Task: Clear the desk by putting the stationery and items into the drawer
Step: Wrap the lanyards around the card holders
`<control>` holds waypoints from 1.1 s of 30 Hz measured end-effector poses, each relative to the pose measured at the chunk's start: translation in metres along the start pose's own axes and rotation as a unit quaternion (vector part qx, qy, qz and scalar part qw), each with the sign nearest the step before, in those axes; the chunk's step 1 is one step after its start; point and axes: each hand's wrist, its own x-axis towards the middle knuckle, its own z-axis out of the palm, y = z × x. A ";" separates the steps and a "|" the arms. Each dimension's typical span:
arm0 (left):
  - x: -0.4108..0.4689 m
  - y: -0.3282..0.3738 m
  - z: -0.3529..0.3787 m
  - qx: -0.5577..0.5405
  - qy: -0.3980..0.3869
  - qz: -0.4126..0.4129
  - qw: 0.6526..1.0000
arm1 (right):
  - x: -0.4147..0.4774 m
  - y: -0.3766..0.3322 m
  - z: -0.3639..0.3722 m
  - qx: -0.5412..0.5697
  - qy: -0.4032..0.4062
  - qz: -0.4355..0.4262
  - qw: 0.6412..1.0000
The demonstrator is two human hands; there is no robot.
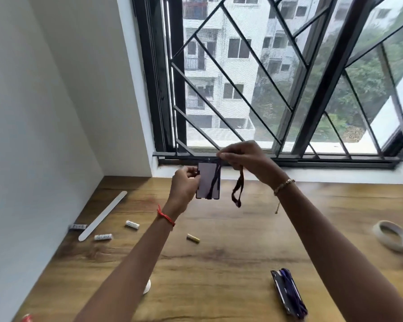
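Note:
I hold a card holder (206,180) up above the wooden desk (230,252), in front of the window sill. My left hand (186,182) grips its left edge. My right hand (242,159) pinches the dark lanyard (237,191) at the holder's top right corner; the strap crosses the card's face and a loop hangs down beside it. A second card holder with a purple lanyard wrapped round it (287,293) lies on the desk at the lower right. No drawer is in view.
On the desk's left lie a white ruler (102,216) and three white batteries (132,224) (102,237) (78,227). A yellow battery (193,238) lies mid-desk. A tape roll (391,237) sits far right. A white round object (147,286) peeks under my left forearm. White wall bounds the left.

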 end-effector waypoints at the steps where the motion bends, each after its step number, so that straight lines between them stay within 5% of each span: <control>1: -0.004 0.001 0.004 -0.006 -0.033 -0.004 0.999 | 0.002 -0.001 -0.006 -0.009 0.023 -0.010 1.000; 7: -0.019 0.014 0.007 -0.083 -0.186 0.008 0.979 | 0.008 0.027 -0.011 0.024 0.076 0.014 0.997; 11: -0.017 0.018 0.004 -0.168 -0.133 -0.007 0.977 | -0.012 0.056 0.016 0.100 0.073 0.095 0.988; 14: -0.011 0.017 0.001 -0.204 -0.068 -0.029 0.976 | -0.034 0.064 0.034 0.133 -0.003 0.132 0.982; 20: 0.001 0.001 -0.005 -0.175 0.070 -0.046 0.981 | -0.050 0.051 0.027 -0.097 -0.175 0.139 0.970; 24: 0.003 -0.012 -0.003 -0.119 0.085 -0.054 0.988 | -0.041 0.014 0.021 -0.253 -0.224 0.076 0.938; 27: -0.005 -0.017 0.004 -0.093 0.038 -0.047 0.994 | -0.025 -0.001 0.018 -0.295 -0.150 0.013 0.944; 33: -0.028 -0.014 0.022 -0.132 -0.070 -0.031 0.988 | -0.010 0.024 0.031 -0.204 0.084 -0.081 0.972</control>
